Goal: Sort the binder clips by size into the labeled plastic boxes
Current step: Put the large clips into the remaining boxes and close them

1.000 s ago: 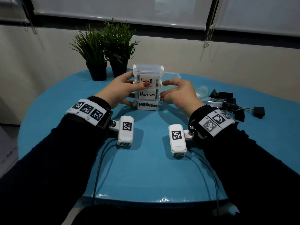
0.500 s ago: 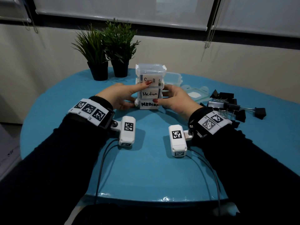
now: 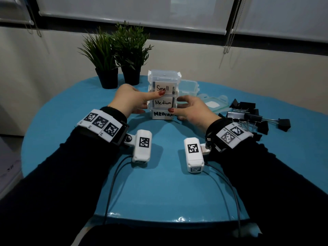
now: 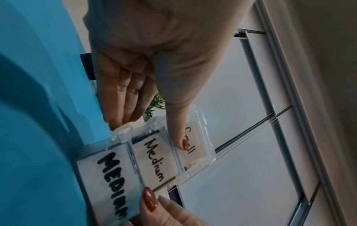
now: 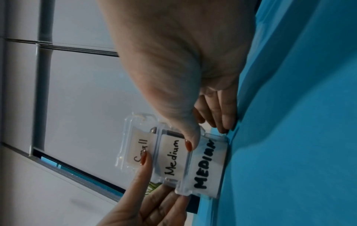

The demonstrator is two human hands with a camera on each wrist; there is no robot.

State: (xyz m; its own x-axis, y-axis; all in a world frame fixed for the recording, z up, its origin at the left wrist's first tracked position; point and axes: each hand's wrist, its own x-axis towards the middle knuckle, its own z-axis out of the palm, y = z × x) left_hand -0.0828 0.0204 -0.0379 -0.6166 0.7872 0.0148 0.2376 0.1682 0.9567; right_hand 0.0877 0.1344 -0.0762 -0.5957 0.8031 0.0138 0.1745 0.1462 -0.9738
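Three clear lidded boxes stand stacked on the blue table [image 3: 159, 183]: "Small" [image 3: 164, 82] on top, "Medium" [image 3: 163, 103] in the middle, "MEDIUM" [image 3: 162, 115] at the bottom. My left hand [image 3: 142, 100] holds the stack from the left, thumb on the Small label [image 4: 195, 137], fingers against the stack's left side. From the right, my right hand [image 3: 186, 108] holds it, thumb [image 5: 190, 142] at the seam between the two medium boxes and fingers behind. Black binder clips [image 3: 248, 114] of mixed sizes lie in a pile to the right, beyond my right wrist.
An open clear box [image 3: 190, 87] stands behind the stack on the right, its lid [image 3: 213, 103] flat beside it. Two potted plants [image 3: 106, 55] [image 3: 131, 50] stand at the table's far left edge. Wrist camera cables trail over the table's near edge.
My right hand has moved in from beside the stack and taken hold of its right side, thumb now on the front. The left hand has kept its hold.
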